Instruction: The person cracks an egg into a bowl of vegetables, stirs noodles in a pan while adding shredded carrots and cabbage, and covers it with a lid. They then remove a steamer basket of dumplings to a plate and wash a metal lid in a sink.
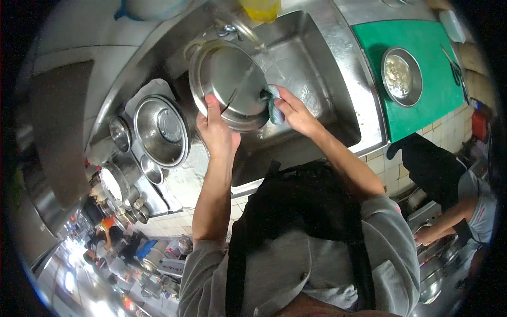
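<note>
My left hand (216,127) grips the near edge of a round stainless-steel pan (222,74), thumb on its surface. The pan is tilted above the left side of the sink (317,100). A thin dark line crosses its shiny face. In my right hand (296,111) is a bunched blue-and-white cloth (276,108), pressed against the pan's right edge. A small dark spot shows there, and I cannot make out what it is. Behind the pan, water seems to run from the faucet (248,36) into the sink.
Metal bowls (162,127) and pots (113,182) crowd the left counter. To the right, a green cutting board (428,113) bears a round metal pan (401,76) and scissors (455,68). A yellow container (261,9) stands behind the sink. Another person's arm (449,219) is at lower right; people work far left.
</note>
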`<state>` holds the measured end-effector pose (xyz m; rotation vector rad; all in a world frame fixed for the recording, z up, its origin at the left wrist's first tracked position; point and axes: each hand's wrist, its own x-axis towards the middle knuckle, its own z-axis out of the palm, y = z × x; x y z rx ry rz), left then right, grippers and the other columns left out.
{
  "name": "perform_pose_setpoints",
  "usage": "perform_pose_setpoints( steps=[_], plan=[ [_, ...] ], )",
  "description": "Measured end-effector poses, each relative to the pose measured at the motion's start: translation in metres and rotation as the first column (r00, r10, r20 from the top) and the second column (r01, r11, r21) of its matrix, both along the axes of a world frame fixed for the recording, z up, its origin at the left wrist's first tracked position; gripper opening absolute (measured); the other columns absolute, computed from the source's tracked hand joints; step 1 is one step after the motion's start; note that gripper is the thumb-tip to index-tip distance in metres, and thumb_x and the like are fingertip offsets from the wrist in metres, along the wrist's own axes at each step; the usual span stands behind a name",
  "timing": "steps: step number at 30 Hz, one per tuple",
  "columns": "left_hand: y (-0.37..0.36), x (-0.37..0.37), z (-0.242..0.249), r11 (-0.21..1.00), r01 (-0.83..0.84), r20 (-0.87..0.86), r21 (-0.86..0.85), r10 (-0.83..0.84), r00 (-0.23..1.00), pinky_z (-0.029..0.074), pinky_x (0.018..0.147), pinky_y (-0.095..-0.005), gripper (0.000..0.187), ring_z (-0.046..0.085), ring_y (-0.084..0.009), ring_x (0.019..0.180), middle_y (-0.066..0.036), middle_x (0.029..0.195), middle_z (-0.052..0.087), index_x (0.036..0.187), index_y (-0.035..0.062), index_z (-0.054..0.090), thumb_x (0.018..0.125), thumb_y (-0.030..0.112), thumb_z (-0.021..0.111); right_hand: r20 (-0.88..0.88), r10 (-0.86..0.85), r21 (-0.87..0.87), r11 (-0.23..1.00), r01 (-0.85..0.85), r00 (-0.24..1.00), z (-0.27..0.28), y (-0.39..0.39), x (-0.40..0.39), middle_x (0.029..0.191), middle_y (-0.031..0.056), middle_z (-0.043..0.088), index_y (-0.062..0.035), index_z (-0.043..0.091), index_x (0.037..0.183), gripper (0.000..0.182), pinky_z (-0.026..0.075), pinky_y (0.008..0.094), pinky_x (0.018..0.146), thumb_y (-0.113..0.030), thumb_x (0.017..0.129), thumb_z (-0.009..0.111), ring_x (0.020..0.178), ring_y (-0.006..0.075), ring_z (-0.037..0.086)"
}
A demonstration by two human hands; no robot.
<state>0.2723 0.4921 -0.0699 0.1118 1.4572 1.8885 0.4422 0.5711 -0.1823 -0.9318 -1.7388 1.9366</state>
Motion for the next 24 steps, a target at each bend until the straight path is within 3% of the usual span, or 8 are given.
perform_pose_setpoints(
  steps=[4, 11, 13, 15, 18, 19, 21, 24],
  plan=[
    [0.002, 0.005, 0.010, 0.994, -0.035, 0.108, 0.107, 0.024, 0.994, 0.050, 0.097, -0.0438, 0.043, 0.061, -0.0253, 0.112, -0.013, 0.121, 0.062, 0.127, -0.0007, 0.054, 0.101, 0.033, 0.059, -0.134, -0.422, -0.715, 0.668, 0.207, 0.897, 0.000, -0.008, 0.018, 0.120, 0.0080, 0.060, -0.0021, 0.048, 0.135, 0.040, 0.058, 0.0487, 0.088, -0.021, 0.100, 0.050, 0.104, 0.0199, 0.062],
    [-0.024, 0.037, -0.022, 0.965, 0.011, 0.275, 0.261, -0.085, 0.958, 0.039, 0.111, -0.0444, 0.037, 0.054, -0.0249, 0.124, -0.009, 0.130, 0.059, 0.133, 0.0054, 0.051, 0.101, 0.023, 0.059, -0.094, -0.599, -0.888, 0.411, 0.205, 0.795, 0.027, 0.014, 0.002, 0.120, 0.0081, 0.062, -0.0047, 0.047, 0.133, 0.043, 0.056, 0.0425, 0.088, -0.025, 0.098, 0.060, 0.107, 0.0198, 0.063],
    [-0.059, 0.022, -0.075, 0.903, 0.320, 0.116, 0.286, -0.364, 0.924, 0.038, 0.111, -0.0428, 0.028, 0.056, -0.0227, 0.122, -0.009, 0.127, 0.062, 0.127, 0.0045, 0.057, 0.099, 0.010, 0.059, -0.113, -0.599, -0.846, 0.476, 0.240, 0.793, 0.020, 0.031, 0.007, 0.117, 0.0078, 0.064, -0.0029, 0.048, 0.132, 0.047, 0.055, 0.0378, 0.088, -0.022, 0.094, 0.067, 0.104, 0.0196, 0.064],
    [-0.049, 0.026, -0.038, 0.927, 0.329, 0.159, 0.179, -0.358, 0.920, 0.040, 0.110, -0.0425, 0.028, 0.057, -0.0217, 0.121, -0.010, 0.125, 0.064, 0.123, 0.0021, 0.059, 0.095, 0.000, 0.059, -0.213, -0.507, -0.716, 0.663, 0.220, 0.835, 0.023, 0.047, 0.010, 0.116, 0.0092, 0.065, -0.0002, 0.048, 0.133, 0.051, 0.055, 0.0368, 0.089, -0.017, 0.091, 0.070, 0.101, 0.0194, 0.066],
    [-0.036, 0.006, -0.010, 0.918, 0.322, 0.115, 0.232, -0.355, 0.928, 0.043, 0.109, -0.0436, 0.034, 0.058, -0.0223, 0.119, -0.012, 0.125, 0.063, 0.124, -0.0017, 0.058, 0.090, -0.003, 0.061, -0.182, -0.540, -0.743, 0.623, 0.244, 0.822, 0.015, 0.063, 0.010, 0.115, 0.0096, 0.065, 0.0008, 0.046, 0.136, 0.056, 0.054, 0.0352, 0.090, -0.013, 0.088, 0.071, 0.100, 0.0192, 0.066],
    [-0.024, -0.002, 0.004, 0.970, 0.237, 0.073, 0.055, -0.241, 0.968, 0.046, 0.106, -0.0482, 0.040, 0.060, -0.0274, 0.118, -0.015, 0.125, 0.063, 0.129, 0.0008, 0.054, 0.090, 0.004, 0.060, -0.210, -0.569, -0.755, 0.611, 0.237, 0.795, 0.012, 0.069, 0.008, 0.112, 0.0077, 0.066, -0.0013, 0.049, 0.134, 0.051, 0.054, 0.0347, 0.090, -0.012, 0.089, 0.070, 0.099, 0.0183, 0.066],
    [-0.023, -0.035, 0.000, 0.947, 0.280, 0.216, 0.159, -0.310, 0.926, 0.047, 0.104, -0.0432, 0.035, 0.059, -0.0243, 0.118, -0.013, 0.127, 0.062, 0.128, -0.0009, 0.056, 0.094, 0.007, 0.060, -0.107, -0.602, -0.717, 0.598, 0.358, 0.791, 0.038, 0.073, 0.005, 0.112, 0.0083, 0.066, -0.0008, 0.053, 0.130, 0.048, 0.053, 0.0355, 0.091, -0.009, 0.087, 0.070, 0.099, 0.0173, 0.065],
    [-0.017, -0.043, 0.000, 0.950, 0.287, 0.295, 0.123, -0.311, 0.903, 0.046, 0.105, -0.0463, 0.050, 0.056, -0.0276, 0.124, -0.015, 0.135, 0.057, 0.138, 0.0003, 0.047, 0.099, 0.029, 0.058, -0.226, -0.377, -0.612, 0.772, 0.170, 0.898, 0.040, 0.087, 0.013, 0.117, 0.0085, 0.065, 0.0008, 0.052, 0.133, 0.050, 0.052, 0.0357, 0.091, -0.014, 0.088, 0.070, 0.105, 0.0167, 0.062]
  ],
)
